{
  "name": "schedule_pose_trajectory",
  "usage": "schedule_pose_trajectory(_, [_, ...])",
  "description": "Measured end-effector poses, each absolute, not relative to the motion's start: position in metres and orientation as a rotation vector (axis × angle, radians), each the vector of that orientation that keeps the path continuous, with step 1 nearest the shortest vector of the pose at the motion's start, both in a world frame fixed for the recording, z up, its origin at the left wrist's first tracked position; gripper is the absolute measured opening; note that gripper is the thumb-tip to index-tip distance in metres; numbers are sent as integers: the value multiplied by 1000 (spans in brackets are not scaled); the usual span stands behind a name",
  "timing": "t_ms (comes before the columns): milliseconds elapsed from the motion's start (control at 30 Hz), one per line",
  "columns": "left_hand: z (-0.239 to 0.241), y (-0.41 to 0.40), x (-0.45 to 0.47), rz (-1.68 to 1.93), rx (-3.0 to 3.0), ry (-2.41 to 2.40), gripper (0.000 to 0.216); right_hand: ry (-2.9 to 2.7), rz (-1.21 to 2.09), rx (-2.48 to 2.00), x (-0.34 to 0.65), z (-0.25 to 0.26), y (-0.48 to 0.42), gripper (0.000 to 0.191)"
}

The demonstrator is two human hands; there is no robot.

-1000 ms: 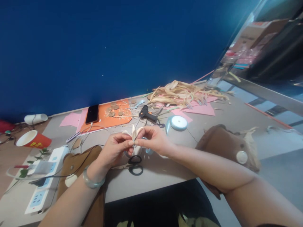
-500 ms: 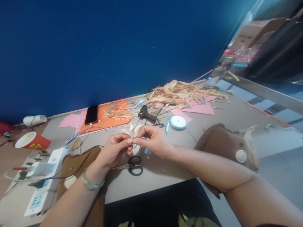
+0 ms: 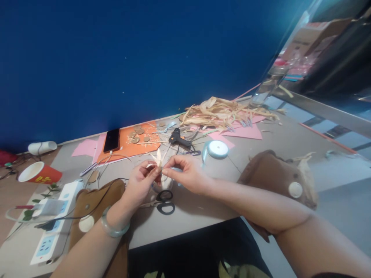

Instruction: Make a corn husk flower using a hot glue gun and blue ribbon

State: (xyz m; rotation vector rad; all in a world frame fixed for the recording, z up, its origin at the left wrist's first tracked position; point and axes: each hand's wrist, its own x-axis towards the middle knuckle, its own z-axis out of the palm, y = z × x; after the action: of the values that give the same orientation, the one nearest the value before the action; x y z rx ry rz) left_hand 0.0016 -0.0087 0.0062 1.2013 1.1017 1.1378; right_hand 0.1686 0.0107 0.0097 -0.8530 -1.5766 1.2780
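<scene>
A small bundle of pale dried husk point(image 3: 159, 155) stands upright between my hands, its pointed strips fanned out at the top. My left hand point(image 3: 140, 182) pinches the bundle's middle between thumb and fingers. From the other side, my right hand point(image 3: 187, 174) has thumb and forefinger pressed together at the same spot; whatever thin thing they hold is too small to make out. Just below the hands lie scissors point(image 3: 165, 209) with black handles. Beyond my right hand are a black glue gun point(image 3: 179, 139) and a spool of light blue ribbon point(image 3: 218, 149).
A heap of dried husks point(image 3: 216, 112) lies at the back on pink paper point(image 3: 246, 132). Left of it are an orange sheet point(image 3: 149, 148) with wooden slices and a phone point(image 3: 111, 140). A power strip point(image 3: 55, 227), a paper cup point(image 3: 39, 172) and brown cushioned sleeves point(image 3: 265, 173) flank my arms.
My fingers have drawn slightly apart at the husk bundle, and more of its lower part shows. The bundle's top has shifted a little left.
</scene>
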Motion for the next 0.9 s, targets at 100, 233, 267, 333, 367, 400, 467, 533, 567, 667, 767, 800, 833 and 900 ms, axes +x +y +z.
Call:
schedule_pose_trajectory(100, [1, -12, 2, 1167, 1278, 1167, 30, -1589, 1267, -859, 168, 8, 11, 13])
schedule_pose_trajectory(233, [-10, -15, 1, 1175, 1302, 1207, 26, -1603, 1252, -877, 168, 7, 13, 11])
schedule_pose_trajectory(267, [-12, -16, 2, 1186, 1300, 1214, 26, -1602, 1257, -872, 168, 6, 13, 11])
schedule_pose_trajectory(333, [-14, -17, 3, 1210, 1291, 1232, 26, -1593, 1268, -862, 167, 6, 13, 12])
schedule_pose_trajectory(367, [-15, -17, 4, 1215, 1285, 1239, 26, -1586, 1273, -861, 167, 7, 13, 13])
schedule_pose_trajectory(400, [-15, -16, 4, 1216, 1279, 1243, 26, -1579, 1280, -867, 166, 7, 12, 14])
schedule_pose_trajectory(467, [-14, -16, 4, 1216, 1258, 1238, 27, -1562, 1311, -890, 165, 7, 11, 16])
schedule_pose_trajectory(533, [-11, -13, 3, 1210, 1234, 1224, 28, -1551, 1377, -913, 165, 7, 11, 23])
schedule_pose_trajectory(567, [-9, -12, 2, 1215, 1225, 1219, 29, -1552, 1409, -922, 165, 7, 11, 28])
schedule_pose_trajectory(667, [-3, -7, -1, 1248, 1243, 1229, 31, -1591, 1447, -943, 167, 8, 12, 37])
schedule_pose_trajectory(767, [-2, -2, -4, 1304, 1327, 1288, 33, -1637, 1422, -945, 168, 10, 12, 36])
schedule_pose_trajectory(800, [-3, -1, -4, 1314, 1358, 1318, 32, -1648, 1417, -944, 168, 11, 11, 35])
schedule_pose_trajectory(833, [-4, 0, -5, 1319, 1385, 1349, 32, -1660, 1412, -946, 168, 12, 10, 35])
schedule_pose_trajectory(900, [-7, 0, -6, 1314, 1422, 1403, 31, -1689, 1392, -961, 168, 14, 9, 33])
